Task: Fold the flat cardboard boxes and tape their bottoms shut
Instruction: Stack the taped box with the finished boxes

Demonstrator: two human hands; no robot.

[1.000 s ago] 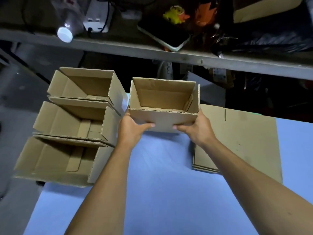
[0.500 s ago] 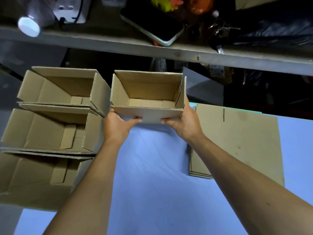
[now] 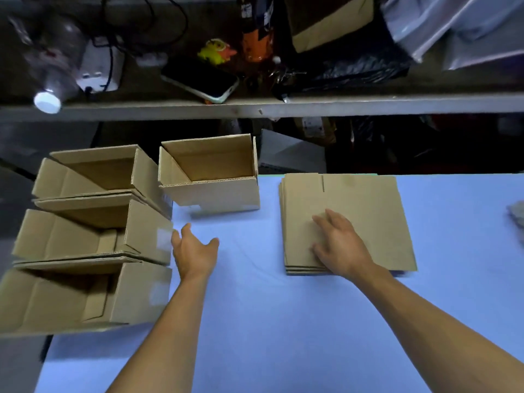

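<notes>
Nearest folded box (image 3: 85,296) cut off by left edge, motion-blurred. Grey object (image 3: 516,217) at right edge cropped, unidentifiable.

Left hand (image 3: 194,252) and right hand (image 3: 340,245) open, arms extended.

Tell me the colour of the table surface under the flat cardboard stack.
Light blue table surface, clearest in the head view.
</notes>
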